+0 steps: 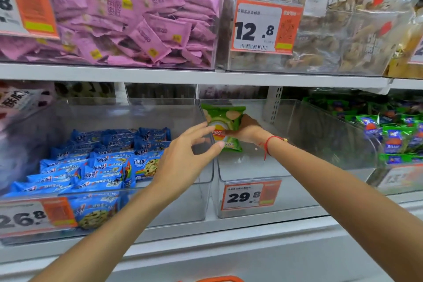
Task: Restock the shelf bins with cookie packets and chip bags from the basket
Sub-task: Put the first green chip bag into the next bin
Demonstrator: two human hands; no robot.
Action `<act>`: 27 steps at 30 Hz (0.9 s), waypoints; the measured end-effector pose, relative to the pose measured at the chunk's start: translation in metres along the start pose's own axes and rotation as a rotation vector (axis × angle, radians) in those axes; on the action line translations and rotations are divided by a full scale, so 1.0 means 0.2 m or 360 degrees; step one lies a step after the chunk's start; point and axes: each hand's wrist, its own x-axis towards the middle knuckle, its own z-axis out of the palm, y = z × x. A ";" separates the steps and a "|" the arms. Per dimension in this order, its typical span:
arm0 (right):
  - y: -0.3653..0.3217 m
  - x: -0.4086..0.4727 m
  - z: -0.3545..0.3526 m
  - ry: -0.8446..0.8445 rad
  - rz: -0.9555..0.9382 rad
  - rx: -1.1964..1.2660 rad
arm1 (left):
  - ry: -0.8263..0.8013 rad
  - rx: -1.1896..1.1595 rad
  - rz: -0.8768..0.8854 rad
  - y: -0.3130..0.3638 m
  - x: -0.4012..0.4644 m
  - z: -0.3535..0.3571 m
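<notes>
While both arms reach into the lower shelf row, far left of the left hand sit blurred pale packets [16, 101] at the frame edge. Next, left of and below the left hand, a clear bin [187, 204] holds blue cookie packets [98, 162], piled mostly on its left side; a 26.8 price tag [34, 215] hangs on its front. Above that, on the upper shelf, a bin of pink packets [137, 20], heaped to the top.

Left hand [183, 158]: over the right end of the blue-packet bin, fingers spread and only loosely bent, gripping nothing; fingertips and thumb just touch the left edge of the green chip bag [225, 126]. Cannot tell if they press it.

Green chip bag: upright, inside the clear bin [297, 190] just right of the blue-packet bin, near its back left corner, apart from the bin floor as far as visible. Only bag seen in that bin.

Right hand [246, 130]: behind and right of the bag, fingers curled around its right side, grasping it. Red string bracelet [269, 144] on that wrist. Below the right forearm, a 29.8 price tag [250, 194] on that bin's front. Above the right hand, upper shelf, a 12.8 price tag [265, 27] on a bin of clear-bagged brown snacks [343, 30].

Far right of the right hand, green-and-blue packets [393, 133] in another bin. Bottom edge, between the forearms, an orange basket rim [219, 279] barely shows.
</notes>
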 end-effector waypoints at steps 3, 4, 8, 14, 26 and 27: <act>0.03 0.06 0.02 0.0110 0.0039 -0.0311 | 0.0015 -0.0023 -0.0002 0.00 0.00 0.00; 0.04 0.07 0.01 0.0205 0.0026 -0.0475 | 0.0015 -0.0034 -0.0003 0.00 0.00 0.00; 0.07 0.08 -0.02 0.0430 -0.0256 -0.1113 | -0.0003 -0.0106 -0.0016 -0.01 0.01 0.00; 0.04 0.14 0.04 0.0076 -0.0624 -0.0993 | 0.0027 -0.0207 -0.0133 -0.05 0.02 0.00; 0.05 0.17 0.02 0.0205 -0.0863 -0.1144 | 0.0078 -0.0057 -0.0209 -0.03 0.01 0.01; 0.03 0.17 0.02 0.0234 -0.0868 -0.1210 | 0.0077 -0.0051 -0.0208 -0.03 0.01 0.01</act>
